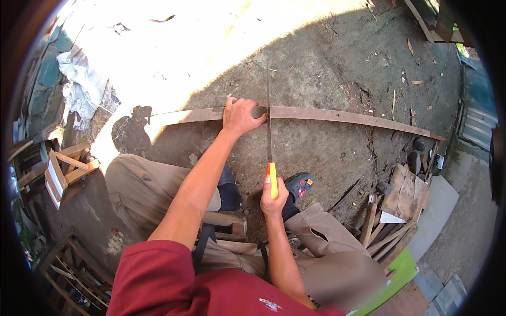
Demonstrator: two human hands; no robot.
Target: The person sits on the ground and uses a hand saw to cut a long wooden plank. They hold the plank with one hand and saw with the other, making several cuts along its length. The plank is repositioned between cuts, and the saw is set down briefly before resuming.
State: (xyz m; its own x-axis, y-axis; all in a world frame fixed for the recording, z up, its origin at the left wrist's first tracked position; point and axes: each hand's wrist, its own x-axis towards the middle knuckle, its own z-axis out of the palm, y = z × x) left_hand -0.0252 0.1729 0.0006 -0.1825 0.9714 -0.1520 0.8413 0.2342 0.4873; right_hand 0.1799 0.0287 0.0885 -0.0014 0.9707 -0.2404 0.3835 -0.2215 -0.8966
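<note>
Bare dirt ground [337, 58] spreads under the person, half in sun, half in shade; a long thin wooden plank [342, 115] runs across it from left to right; the left hand [240, 116] presses down on the plank, fingers wrapped over its far edge; just beside that hand, on its right, the saw [269, 126] crosses the plank blade-first; the right hand [274, 197] is clamped around the saw's orange handle, nearer the body; scrap wood pieces [395, 210] lie heaped at the right.

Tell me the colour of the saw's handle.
Orange with a yellow band, on the saw handle gripped by the right hand; head view.
</note>
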